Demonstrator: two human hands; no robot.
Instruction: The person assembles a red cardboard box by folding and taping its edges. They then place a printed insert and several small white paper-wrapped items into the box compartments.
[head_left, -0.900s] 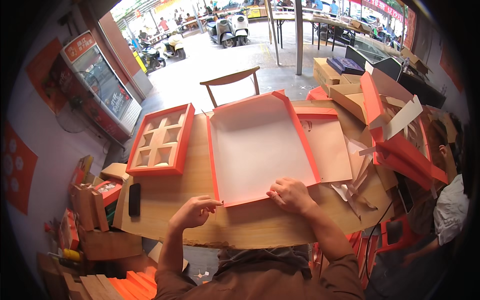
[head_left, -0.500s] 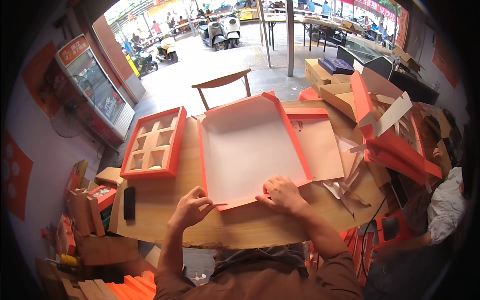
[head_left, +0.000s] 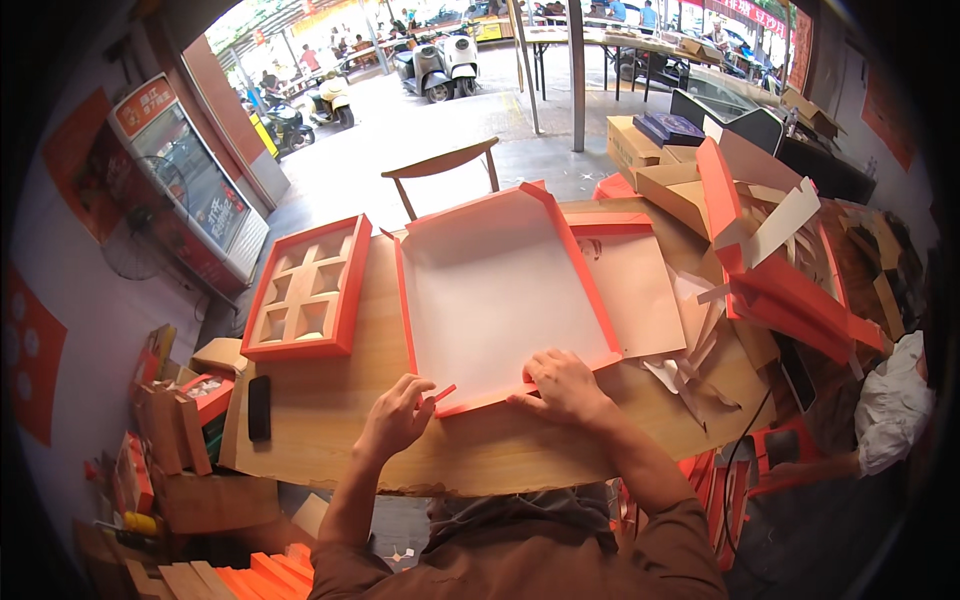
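Note:
In front of me lies a partly folded red cardboard box blank (head_left: 505, 300), its white inside facing up. Its far and right sides stand up as low red walls. My left hand (head_left: 397, 415) pinches the near left corner, where a small red flap (head_left: 446, 393) sticks up beside the fingertips. On the near edge, right of its middle, my right hand (head_left: 565, 388) is closed over the red rim, fingers inside and thumb along the edge. Left of the blank rests a red box (head_left: 347, 310) with a tan insert of several square compartments.
Under the blank's right side lies a pinkish flat sheet (head_left: 640, 295), with paper scraps (head_left: 690, 375) beside it. Red and white card pieces (head_left: 770, 290) pile up at the right. A black phone-like object (head_left: 259, 408) is at the table's left edge. Behind the table stands a wooden chair (head_left: 440, 165).
My left hand has shifted slightly up and inward at the near left corner, and the small flap there now angles upward. My right hand stays on the near edge.

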